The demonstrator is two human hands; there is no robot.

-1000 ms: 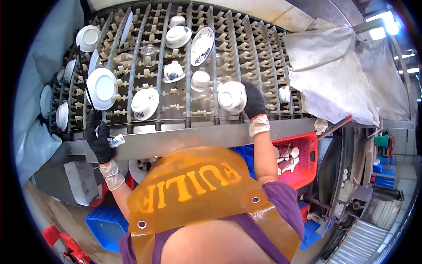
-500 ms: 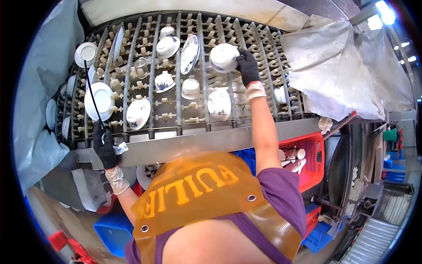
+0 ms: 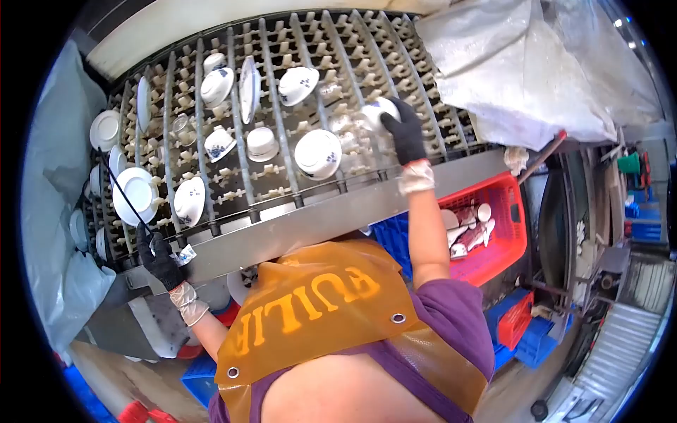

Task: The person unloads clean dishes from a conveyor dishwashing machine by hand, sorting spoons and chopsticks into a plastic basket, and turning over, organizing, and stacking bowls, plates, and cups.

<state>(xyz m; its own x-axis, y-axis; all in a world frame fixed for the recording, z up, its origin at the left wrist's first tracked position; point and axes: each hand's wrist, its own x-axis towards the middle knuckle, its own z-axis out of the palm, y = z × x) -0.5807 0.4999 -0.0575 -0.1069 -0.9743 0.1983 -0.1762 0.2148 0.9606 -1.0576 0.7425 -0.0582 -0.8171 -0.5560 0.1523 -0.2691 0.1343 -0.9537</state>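
Observation:
At the right part of the rack conveyor (image 3: pixel 257 192), my right hand (image 3: pixel 405 130), in a black glove, grips a small white bowl (image 3: pixel 379 113), blurred by motion. Left of it a white bowl (image 3: pixel 318 154) and a flower-patterned bowl (image 3: pixel 298 86) rest on the pegs. My left hand (image 3: pixel 159 259), gloved in black, is closed around a thin black stick (image 3: pixel 127 199) at the conveyor's near left edge. The stick crosses in front of a white plate (image 3: pixel 135 190). A small wrapper (image 3: pixel 187 254) lies against the left hand.
More bowls, an oval dish (image 3: pixel 249 90) and a glass (image 3: pixel 183 130) stand on the rack. Plastic sheeting (image 3: pixel 522 70) hangs at the right. A red basket (image 3: pixel 499 247) with cups is below the right forearm, near a blue crate (image 3: pixel 392 243).
The bowl that my right hand held is now released on the rack's upper middle. That hand has moved down and has taken hold of another bowl. The dishes appear farther left in view.

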